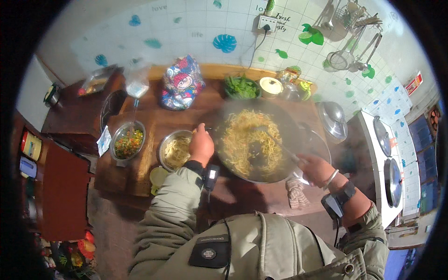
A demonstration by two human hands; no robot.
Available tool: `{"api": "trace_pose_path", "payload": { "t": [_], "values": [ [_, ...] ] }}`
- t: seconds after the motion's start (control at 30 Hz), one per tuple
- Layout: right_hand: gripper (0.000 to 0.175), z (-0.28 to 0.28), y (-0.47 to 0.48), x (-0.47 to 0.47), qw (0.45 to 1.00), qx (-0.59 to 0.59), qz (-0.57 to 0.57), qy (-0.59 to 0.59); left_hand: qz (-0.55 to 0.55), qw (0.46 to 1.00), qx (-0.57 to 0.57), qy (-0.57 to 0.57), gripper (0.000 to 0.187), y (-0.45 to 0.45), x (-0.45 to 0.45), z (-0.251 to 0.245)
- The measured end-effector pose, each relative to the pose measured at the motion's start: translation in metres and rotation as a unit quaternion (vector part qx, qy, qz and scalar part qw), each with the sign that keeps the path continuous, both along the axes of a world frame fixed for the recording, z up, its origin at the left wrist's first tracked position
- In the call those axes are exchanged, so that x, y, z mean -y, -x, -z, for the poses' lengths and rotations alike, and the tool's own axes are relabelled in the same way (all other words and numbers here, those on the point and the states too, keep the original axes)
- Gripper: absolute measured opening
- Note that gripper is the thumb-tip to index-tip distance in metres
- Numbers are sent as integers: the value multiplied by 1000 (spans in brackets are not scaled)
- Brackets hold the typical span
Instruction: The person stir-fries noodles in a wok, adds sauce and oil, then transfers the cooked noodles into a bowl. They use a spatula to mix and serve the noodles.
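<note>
A dark wok [295,119] full of noodles [238,140] mixed with bits of vegetable steams before me. My left hand [202,144] is closed around the handle at the wok's left side, though my fingers mostly hide the grip. With my right hand [316,169] I hold a metal spatula [276,140] by its handle; its blurred head lies among the noodles near the wok's middle. Just left of my left hand stands a metal bowl [162,145] with paler noodles [176,152]. Farther left, chopped mixed vegetables [127,145] fill another bowl [112,143].
A yellow-green cup [158,177] stands near my left forearm. A striped knitted cloth or glove [296,193] lies below the wok. Behind are a patterned bag [182,84], leafy greens [243,87] and a cream pot [271,87]. A metal lid [330,120] rests at right.
</note>
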State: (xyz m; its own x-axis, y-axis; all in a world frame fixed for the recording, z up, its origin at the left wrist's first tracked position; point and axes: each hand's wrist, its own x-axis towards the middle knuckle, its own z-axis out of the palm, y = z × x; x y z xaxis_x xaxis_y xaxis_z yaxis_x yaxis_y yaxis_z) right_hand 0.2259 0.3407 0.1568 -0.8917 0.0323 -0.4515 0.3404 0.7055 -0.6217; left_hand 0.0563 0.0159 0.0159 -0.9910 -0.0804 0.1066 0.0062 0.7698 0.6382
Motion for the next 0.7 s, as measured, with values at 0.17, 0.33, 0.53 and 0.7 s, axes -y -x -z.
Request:
{"api": "trace_pose_path", "payload": {
  "t": [0.17, 0.33, 0.53, 0.7],
  "values": [
    [45, -41, 3, 24, 996, 77, -25, 42, -4, 1000, 20, 10, 36, -3, -1, -3],
    [47, -107, -36, 29, 960, 274, 27, -44, -8, 1000, 21, -1, 35, 0, -2, -3],
    [47, -32, -8, 16, 987, 112, 19, 110, -6, 1000, 9, -2, 35, -2, -2, -2],
    [50, 24, 35, 25, 925, 21, 212, 316, -13, 999, 50, 8, 35, -2, -2, -7]
  ]
}}
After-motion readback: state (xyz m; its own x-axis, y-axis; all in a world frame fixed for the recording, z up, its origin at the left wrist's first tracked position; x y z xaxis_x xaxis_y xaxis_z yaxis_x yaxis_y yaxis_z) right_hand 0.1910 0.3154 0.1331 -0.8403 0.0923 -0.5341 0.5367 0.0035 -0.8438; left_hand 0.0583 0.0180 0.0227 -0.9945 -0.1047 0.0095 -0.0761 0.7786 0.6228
